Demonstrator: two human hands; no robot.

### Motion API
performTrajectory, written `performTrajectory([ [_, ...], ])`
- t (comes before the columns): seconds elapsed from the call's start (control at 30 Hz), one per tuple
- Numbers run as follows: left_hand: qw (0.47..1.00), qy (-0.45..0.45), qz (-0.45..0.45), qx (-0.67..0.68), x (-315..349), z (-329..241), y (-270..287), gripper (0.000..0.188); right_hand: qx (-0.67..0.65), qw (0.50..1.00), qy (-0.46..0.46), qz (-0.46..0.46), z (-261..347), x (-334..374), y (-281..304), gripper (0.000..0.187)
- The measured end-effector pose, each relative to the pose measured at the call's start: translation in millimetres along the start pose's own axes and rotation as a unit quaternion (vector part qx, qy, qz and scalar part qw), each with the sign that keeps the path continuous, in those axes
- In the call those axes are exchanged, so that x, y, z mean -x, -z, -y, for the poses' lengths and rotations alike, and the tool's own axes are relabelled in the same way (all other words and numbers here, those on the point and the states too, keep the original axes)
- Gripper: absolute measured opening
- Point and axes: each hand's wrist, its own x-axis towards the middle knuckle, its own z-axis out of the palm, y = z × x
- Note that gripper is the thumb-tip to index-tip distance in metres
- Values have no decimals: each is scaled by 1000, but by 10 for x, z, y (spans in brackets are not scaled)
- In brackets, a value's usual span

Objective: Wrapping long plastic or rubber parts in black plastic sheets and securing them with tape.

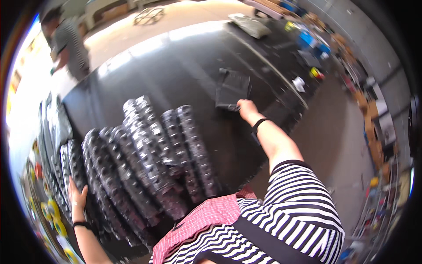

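Note:
My right hand [248,109] reaches out over the black table with its fingers closed on the near corner of a flat, dark, roughly rectangular pouch-like piece [234,88]. Its exact kind is too blurred to tell. At the left, my left hand [78,196] rests against one of the dark, shiny studded tubes [75,163], thumb and fingers apart. Several more such tubes [145,141] lie side by side in front of me, a few on top of others. They look wrapped in glossy plastic.
The wide black table [184,70] carries a pale bag [249,25] at its far edge and a crumpled white scrap [299,83] at right. Boxes [373,127] line the right wall. Another person [70,44] stands beyond the table's far left side. Yellow-ringed rolls [55,218] sit lower left.

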Motion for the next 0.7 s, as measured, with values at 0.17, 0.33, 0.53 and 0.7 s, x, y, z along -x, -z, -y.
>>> performTrajectory([
  [0.17,997,-32,-67,20,131,-1165,527,63,-88,994,-54,17,-854,928,-36,22],
  [0.33,972,-156,-97,143,1112,-3898,743,42,-155,985,77,-12,-1539,1164,67,16],
  [0.53,901,-314,134,266,1862,-6591,-54,54,-196,972,132,14,-2152,1223,89,14],
  [0.7,862,-362,253,248,2002,-7652,-656,68,-196,971,139,4,-2630,1068,238,13],
])
